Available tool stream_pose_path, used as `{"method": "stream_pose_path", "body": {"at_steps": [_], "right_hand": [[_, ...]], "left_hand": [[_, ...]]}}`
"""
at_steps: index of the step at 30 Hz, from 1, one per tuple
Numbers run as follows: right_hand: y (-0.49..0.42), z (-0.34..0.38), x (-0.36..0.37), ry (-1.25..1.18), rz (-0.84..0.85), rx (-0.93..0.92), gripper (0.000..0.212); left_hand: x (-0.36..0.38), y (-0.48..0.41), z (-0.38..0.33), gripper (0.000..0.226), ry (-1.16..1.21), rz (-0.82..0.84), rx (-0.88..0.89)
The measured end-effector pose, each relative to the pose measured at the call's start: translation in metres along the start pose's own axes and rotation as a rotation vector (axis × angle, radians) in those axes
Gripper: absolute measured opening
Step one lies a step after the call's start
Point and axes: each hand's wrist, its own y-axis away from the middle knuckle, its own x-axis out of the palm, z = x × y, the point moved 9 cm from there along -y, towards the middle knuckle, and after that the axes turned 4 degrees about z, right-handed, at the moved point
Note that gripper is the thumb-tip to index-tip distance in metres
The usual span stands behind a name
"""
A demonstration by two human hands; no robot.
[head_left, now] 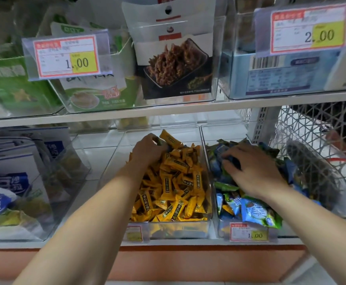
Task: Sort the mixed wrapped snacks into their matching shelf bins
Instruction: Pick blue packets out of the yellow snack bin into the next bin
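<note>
Head view: a shop shelf seen from above, with two bare arms reaching into clear plastic bins on the lower shelf.

The left hand (pixel 149 149) is at the back of the middle bin (pixel 114 161). Its fingers are curled and appear to pinch a dark-wrapped snack (pixel 161 141). This bin is heaped with small yellow wrapped snacks (pixel 176 182).

The right hand (pixel 252 169) lies palm down in the right bin (pixel 223 230). Its fingers are bent onto a blue packet (pixel 234 161); whether they actually grip it cannot be told. This bin holds blue and green packets (pixel 254 210), and one yellow piece (pixel 227 209) low in the pile looks misplaced.

The snacks are probably very light. Their glossy film wrappers are likely slippery and crinkly, with something firm inside. Pinching one across its middle or by a crimped end should hold it, while scooping risks shifting the loose piles.

A white wire basket (pixel 312 140) stands to the right. Price tags hang on the bins.
</note>
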Motion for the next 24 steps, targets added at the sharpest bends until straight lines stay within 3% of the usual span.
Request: {"method": "stream_pose_path", "body": {"at_steps": [7, 13, 19, 24], "right_hand": [[-0.002, 0.009, -0.014, -0.010, -0.053, 0.047, 0.033], [0.000, 0.060, -0.032, -0.103, -0.192, -0.070, 0.032], [0.002, 0.118, -0.010, -0.463, -0.008, -0.084, 0.056], [0.011, 0.135, 0.020, -0.532, 0.180, -0.045, 0.054]], "left_hand": [[-0.025, 0.025, -0.001, 0.036, 0.130, -0.138, 0.134], [-0.067, 0.070, -0.001, 0.025, 0.332, -0.258, 0.153], [-0.075, 0.122, -0.007, 0.019, 0.402, -0.189, 0.138], [-0.067, 0.142, -0.022, 0.022, 0.424, -0.131, 0.088]]}}
